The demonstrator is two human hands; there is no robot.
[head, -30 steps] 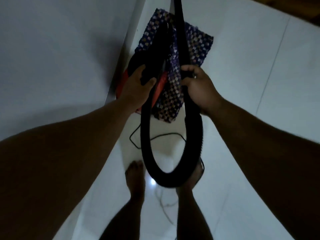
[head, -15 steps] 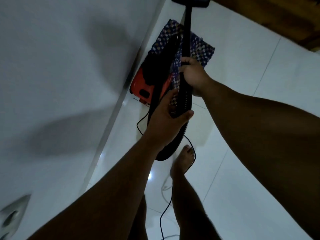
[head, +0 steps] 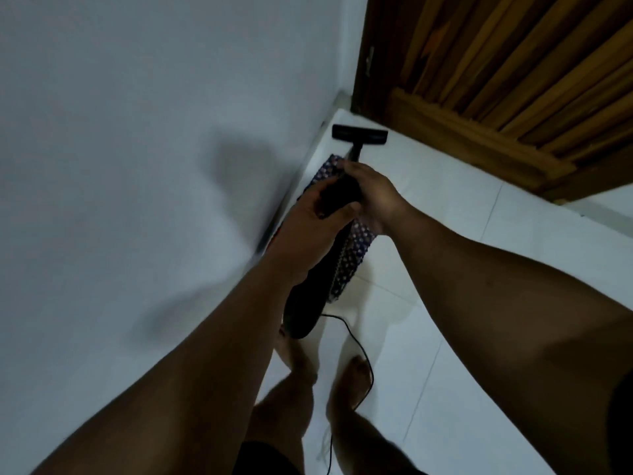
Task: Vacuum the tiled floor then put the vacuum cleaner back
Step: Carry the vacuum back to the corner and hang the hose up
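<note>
Both hands closed together on the black vacuum hose [head: 310,296], close to the white wall [head: 137,132]. Seen from the head camera, the left hand [head: 308,228] had its grip around the dark looped hose, thumb on the near side and fingers curled over the top. The right hand [head: 371,197] had its grip on the same bundle just beside it, at the place where the thin black vacuum tube [head: 356,153] began; the two hands were touching each other. The loop of the hose hung down below the left forearm, above the person's bare feet [head: 356,371].

The tube ran away from the hands to the flat black floor nozzle [head: 359,134], which lay on the white tiled floor [head: 479,269] near the corner, just in front of the brown slatted wooden door [head: 496,80]. A dark blue cloth with small white and pink checks [head: 349,265] lay under the hands along the wall. Whether it covered the body of the vacuum cleaner could not be told, because the arms hid that part. A thin black power cord [head: 356,341] curved over the tiles beside the right foot and went on toward the lower edge of the view.
</note>
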